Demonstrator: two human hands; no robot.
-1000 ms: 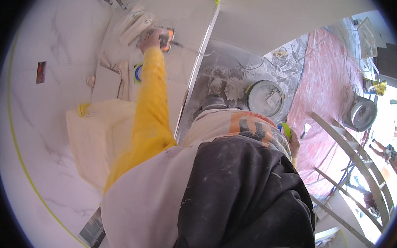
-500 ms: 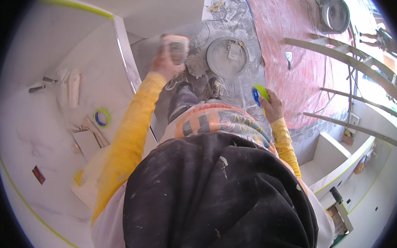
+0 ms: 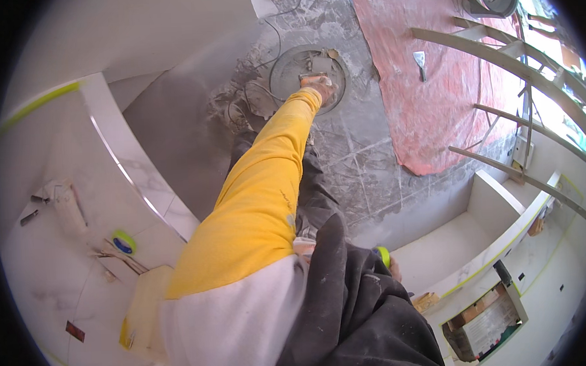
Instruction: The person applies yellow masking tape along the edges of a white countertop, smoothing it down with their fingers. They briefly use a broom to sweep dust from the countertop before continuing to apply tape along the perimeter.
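- Left hand (image 3: 320, 87) reaches down into a round bucket (image 3: 281, 69) on the dusty floor (image 3: 363, 154); its grip cannot be told.
- Right hand (image 3: 393, 270), mostly hidden, holds a green tape roll (image 3: 382, 254).

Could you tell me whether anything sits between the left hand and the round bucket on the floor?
Nothing visible does: the left hand already reaches over the rim of the round bucket, above the tool lying inside it.

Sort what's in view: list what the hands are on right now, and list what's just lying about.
In hand:
- left hand reaching into the round dusty pan on the floor
- green roll at the right hand, which is mostly hidden

Lying about:
- putty knife on the pink sheet
- tape roll on the marble surface
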